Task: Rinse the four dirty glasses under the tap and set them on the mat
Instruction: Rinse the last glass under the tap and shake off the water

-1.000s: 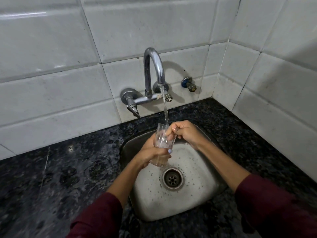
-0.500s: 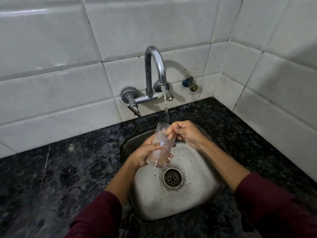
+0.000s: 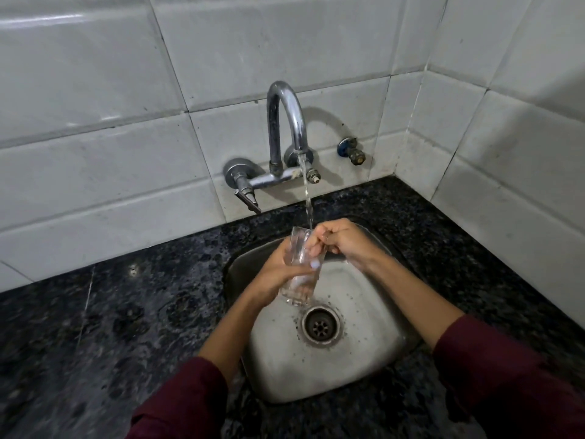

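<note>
Mid-rinse: left hand (image 3: 278,274) grips one clear tall drinking glass (image 3: 300,267) under the running chrome wall tap (image 3: 286,122) over the steel sink (image 3: 364,359), right hand (image 3: 342,240) apparently pinching its rim; mat and other glasses out of view, count unknown.

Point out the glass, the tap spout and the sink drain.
glass (image 3: 299,280): head view, on its clear lower wall below the fingers.
tap spout (image 3: 286,99): head view, on the top of the chrome arch.
sink drain (image 3: 320,326): head view, on the strainer's centre.
</note>
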Tool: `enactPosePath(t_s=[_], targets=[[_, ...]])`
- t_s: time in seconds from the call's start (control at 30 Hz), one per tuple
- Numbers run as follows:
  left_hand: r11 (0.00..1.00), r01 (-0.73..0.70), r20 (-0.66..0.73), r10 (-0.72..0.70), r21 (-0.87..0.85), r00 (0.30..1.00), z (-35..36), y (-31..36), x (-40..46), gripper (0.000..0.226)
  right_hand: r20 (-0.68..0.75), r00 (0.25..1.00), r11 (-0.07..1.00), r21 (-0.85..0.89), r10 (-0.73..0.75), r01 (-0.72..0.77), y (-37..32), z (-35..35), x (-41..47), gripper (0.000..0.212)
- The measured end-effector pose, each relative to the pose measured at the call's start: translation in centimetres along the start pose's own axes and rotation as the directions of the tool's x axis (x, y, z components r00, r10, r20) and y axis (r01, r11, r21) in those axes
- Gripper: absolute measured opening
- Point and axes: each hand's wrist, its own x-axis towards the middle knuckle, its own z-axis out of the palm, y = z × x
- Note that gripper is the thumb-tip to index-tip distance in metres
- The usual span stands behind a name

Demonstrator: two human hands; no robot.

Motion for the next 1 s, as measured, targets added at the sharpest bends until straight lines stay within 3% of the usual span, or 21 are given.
enactPosePath(t_s=[0.07, 0.1, 0.17, 0.27, 0.33, 0.4, 0.47, 0.63, 0.87, 1.0], targets=[[0.957, 0.116, 0.168, -0.072, -0.265, 0.983, -0.3, 0.1, -0.2, 0.077, 0.049, 0.999, 0.999, 0.054, -0.01, 0.008, 0.1, 0.1, -0.3, 0.032], [0.952, 0.125, 0.174, -0.078, -0.278, 0.982, -0.2, 0.2, -0.3, 0.073, 0.055, 0.998, 0.999, 0.051, -0.011, 0.008, 0.2, 0.2, -0.3, 0.032], [0.987, 0.053, 0.038, -0.048, -0.151, 0.998, 0.3, -0.2, 0.0, 0.067, 0.034, 0.999, 0.999, -0.034, -0.011, 0.012, 0.0, 0.7, -0.3, 0.031], [0.961, -0.004, -0.212, 0.065, 0.278, 0.975, 0.8, -1.5, 0.7, 0.077, -0.087, 0.996, 0.959, -0.281, 0.023, -0.047, 0.2, 1.2, 0.7, 0.021], [0.947, 0.059, -0.263, 0.027, 0.316, 0.964, 1.0, -2.3, 1.0, 0.08, -0.112, 0.986, 0.929, -0.336, 0.125, -0.156, 0.8, 1.5, 1.4, 0.018], [0.978, 0.116, -0.203, -0.081, 0.171, 0.976, 0.8, -3.3, 1.2, 0.077, -0.073, 0.972, 0.932, -0.276, 0.223, -0.235, 1.8, 1.6, 1.9, 0.021], [0.975, 0.22, -0.115, -0.219, -0.003, 0.969, 0.8, -4.2, 1.2, 0.072, -0.036, 0.953, 0.946, -0.11, 0.301, -0.303, 3.0, 1.5, 2.0, 0.018], [0.781, 0.527, 0.016, -0.554, -0.335, 0.832, 1.7, -4.8, 0.4, 0.027, -0.032, 0.925, 0.925, 0.055, 0.379, -0.377, 5.1, 1.2, 1.3, 0.02], [0.633, 0.583, 0.114, -0.622, -0.51, 0.775, 2.3, -4.8, 1.1, 0.038, -0.058, 0.916, 0.913, 0.129, 0.396, -0.386, 6.2, 0.7, 1.0, 0.02], [0.716, 0.458, -0.019, -0.549, -0.527, 0.836, 2.4, -4.6, 1.9, 0.034, -0.154, 0.938, 0.939, 0.202, 0.31, -0.277, 6.2, 0.6, 0.5, 0.035]])
